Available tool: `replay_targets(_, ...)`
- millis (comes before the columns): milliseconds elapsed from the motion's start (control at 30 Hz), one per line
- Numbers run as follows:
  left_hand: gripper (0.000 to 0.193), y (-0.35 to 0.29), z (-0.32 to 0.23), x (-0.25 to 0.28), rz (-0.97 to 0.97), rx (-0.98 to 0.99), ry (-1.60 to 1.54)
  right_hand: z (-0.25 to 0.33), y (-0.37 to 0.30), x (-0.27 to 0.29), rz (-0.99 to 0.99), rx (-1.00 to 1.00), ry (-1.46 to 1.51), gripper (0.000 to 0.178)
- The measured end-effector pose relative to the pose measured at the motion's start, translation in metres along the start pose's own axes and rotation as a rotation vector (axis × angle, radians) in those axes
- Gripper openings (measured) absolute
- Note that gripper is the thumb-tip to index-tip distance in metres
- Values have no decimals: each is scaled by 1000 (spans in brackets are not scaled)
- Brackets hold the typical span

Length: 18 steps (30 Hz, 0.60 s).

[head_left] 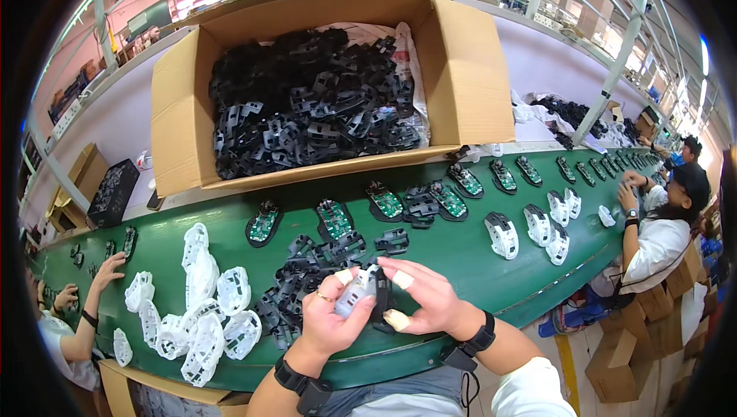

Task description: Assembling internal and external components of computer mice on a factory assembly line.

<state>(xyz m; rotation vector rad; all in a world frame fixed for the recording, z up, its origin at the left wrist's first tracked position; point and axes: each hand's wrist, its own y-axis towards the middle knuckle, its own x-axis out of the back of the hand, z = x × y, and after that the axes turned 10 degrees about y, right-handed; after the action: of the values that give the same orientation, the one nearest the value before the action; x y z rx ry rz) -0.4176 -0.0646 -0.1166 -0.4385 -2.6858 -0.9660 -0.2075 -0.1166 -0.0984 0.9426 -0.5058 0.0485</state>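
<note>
My left hand (pixel 332 317) is closed round a white mouse shell (pixel 355 292), held inner side up above the belt's near edge. My right hand (pixel 430 300) grips a black plastic mouse part (pixel 381 303) against the shell's right side; whether the two are joined I cannot tell. Pale tape wraps several of my fingertips. Just beyond my left hand lies a heap of black plastic mouse parts (pixel 307 267). One loose black part (pixel 393 241) sits a little past my fingers. To the left, white mouse shells (pixel 203 340) are piled.
A large cardboard box (pixel 476 64) full of black parts stands behind the green belt (pixel 461 279). Mouse bases with green circuit boards (pixel 335 219) line the belt. More white shells (pixel 501 234) lie right. Co-workers' hands (pixel 107 271) work at both sides; an open carton (pixel 123 386) stands below left.
</note>
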Motion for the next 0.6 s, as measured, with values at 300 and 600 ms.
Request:
replay_targets(300, 50, -1, -6, 7, 75, 13, 101, -3, -4, -14, 67, -28, -59, 72)
replay_targets(600, 63, 0, -9, 1, 165, -124, 236, -5, -13, -13, 129, -449, 317, 50)
